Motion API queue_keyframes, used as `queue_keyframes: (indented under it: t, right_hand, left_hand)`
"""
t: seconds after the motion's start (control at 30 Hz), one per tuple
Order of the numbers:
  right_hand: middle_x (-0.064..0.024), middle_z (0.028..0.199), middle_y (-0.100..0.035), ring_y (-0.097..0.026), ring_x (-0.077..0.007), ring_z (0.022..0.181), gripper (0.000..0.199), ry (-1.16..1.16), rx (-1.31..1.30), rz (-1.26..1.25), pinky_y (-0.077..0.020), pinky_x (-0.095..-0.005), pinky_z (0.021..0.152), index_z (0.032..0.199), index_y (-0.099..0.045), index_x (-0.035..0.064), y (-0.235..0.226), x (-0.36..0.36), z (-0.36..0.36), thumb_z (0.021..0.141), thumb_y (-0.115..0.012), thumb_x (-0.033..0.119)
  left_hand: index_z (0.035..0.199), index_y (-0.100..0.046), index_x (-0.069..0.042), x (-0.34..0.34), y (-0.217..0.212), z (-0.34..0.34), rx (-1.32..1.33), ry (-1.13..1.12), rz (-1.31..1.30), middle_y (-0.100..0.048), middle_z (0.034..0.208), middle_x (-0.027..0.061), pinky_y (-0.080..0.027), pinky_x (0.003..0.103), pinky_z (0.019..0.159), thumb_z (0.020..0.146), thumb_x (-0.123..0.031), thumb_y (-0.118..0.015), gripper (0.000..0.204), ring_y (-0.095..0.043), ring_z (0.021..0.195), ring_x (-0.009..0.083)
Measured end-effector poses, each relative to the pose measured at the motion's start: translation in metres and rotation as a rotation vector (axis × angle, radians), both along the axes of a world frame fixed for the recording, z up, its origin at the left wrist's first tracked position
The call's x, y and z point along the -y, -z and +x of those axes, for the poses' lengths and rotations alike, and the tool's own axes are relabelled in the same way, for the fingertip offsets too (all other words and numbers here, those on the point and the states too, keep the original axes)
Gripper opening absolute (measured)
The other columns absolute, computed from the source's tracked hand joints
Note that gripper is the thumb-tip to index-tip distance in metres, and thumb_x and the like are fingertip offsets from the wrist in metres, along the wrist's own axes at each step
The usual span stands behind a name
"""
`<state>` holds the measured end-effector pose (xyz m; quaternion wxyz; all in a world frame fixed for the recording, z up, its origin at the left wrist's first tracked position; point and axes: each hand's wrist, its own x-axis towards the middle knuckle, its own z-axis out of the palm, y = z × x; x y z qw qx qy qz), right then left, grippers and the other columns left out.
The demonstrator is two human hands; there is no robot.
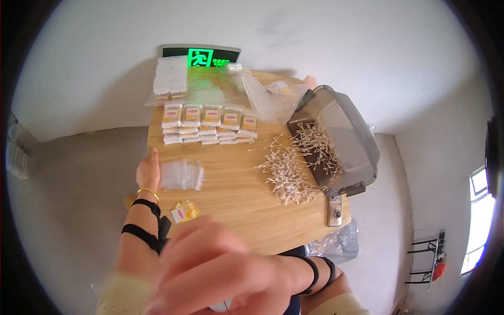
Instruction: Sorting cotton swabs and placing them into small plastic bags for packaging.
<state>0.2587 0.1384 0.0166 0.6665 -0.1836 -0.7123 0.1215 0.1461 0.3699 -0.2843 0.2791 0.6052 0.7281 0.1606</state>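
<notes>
My left hand (148,170) is at the left edge of the wooden table, beside a stack of clear plastic bags (181,175). Its fingers point away from me, with nothing visible in them. Close in front of me, my right hand (210,268) is large and blurred; its fingers look bent, but whether they hold anything is hidden. Small yellow and white cards (185,211) lie between the two hands. Farther back, filled packs of cotton swabs (211,115) stand in stacked rows. Loose cotton swabs (289,176) spread in a heap at the right.
A grey translucent bin (346,142) lies tipped on its side, swabs spilling from its mouth. Near the table's right corner sits a small device (335,211). Plastic film (268,97) and a lit green exit sign (200,56) are at the back by the wall.
</notes>
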Motion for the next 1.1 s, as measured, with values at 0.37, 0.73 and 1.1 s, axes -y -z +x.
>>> queue_keyframes:
  t: [0.37,0.73,1.1]
  right_hand:
    - [-0.0128,0.113,-0.058,-0.06,-0.0258,0.093,0.03,-0.631,-0.619,0.02,-0.0479,-0.0353,0.076,0.096,-0.08,0.0121,-0.023,-0.013,-0.039,0.106,-0.052,0.012]
    - [-0.0112,0.115,-0.059,-0.058,-0.0244,0.094,0.03,-0.43,-0.468,0.173,-0.0475,-0.0362,0.078,0.102,-0.08,0.013,0.01,-0.017,-0.042,0.107,-0.05,0.012]
    - [-0.0092,0.099,-0.075,-0.07,-0.019,0.099,0.02,0.629,0.192,-0.66,-0.052,-0.0309,0.09,0.113,-0.07,0.0014,0.088,-0.115,0.161,0.096,-0.059,0.006]
  left_hand:
    - [0.113,-0.069,-0.001,0.004,-0.006,0.002,-0.013,-0.041,0.026,-0.069,0.114,0.0263,-0.051,0.052,0.094,0.095,-0.072,-0.039,0.079,-0.065,0.11,0.0442]
    - [0.114,-0.07,-0.001,0.006,-0.006,0.005,-0.002,-0.03,0.022,-0.07,0.113,0.0261,-0.051,0.052,0.094,0.095,-0.071,-0.04,0.078,-0.065,0.11,0.0443]
    - [0.116,-0.069,0.0,0.003,-0.003,-0.002,0.036,0.0,0.007,-0.069,0.116,0.0266,-0.051,0.052,0.094,0.096,-0.07,-0.039,0.078,-0.064,0.111,0.0441]
